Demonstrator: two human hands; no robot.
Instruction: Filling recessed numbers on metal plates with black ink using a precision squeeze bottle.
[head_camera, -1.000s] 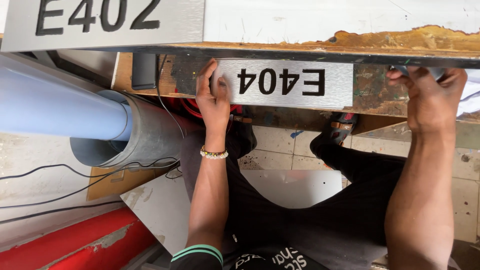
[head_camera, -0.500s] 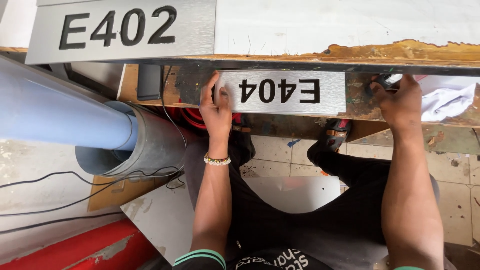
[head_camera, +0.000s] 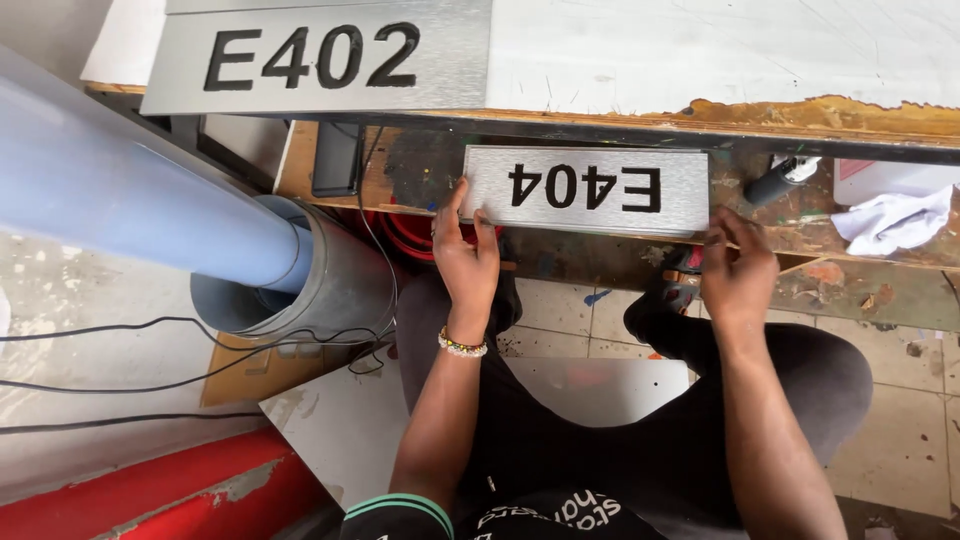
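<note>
Paint-stained wooden workbench (head_camera: 860, 235) carries a brushed silver rectangular door sign (head_camera: 588, 189) at twelve o'clock. Left hand (head_camera: 466, 262) pinches its left end, right hand (head_camera: 738, 272) rests loose under its right corner; sign already lies flat, seemingly being aligned

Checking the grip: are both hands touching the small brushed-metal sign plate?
Yes: the left hand holds the small metal sign plate at its left end, and the right hand touches its lower right corner.

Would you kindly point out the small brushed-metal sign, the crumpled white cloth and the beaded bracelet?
small brushed-metal sign (head_camera: 588, 189): head view, middle of its face.
crumpled white cloth (head_camera: 893, 222): head view, centre of the folds.
beaded bracelet (head_camera: 462, 346): head view, beads across the left wrist.
</note>
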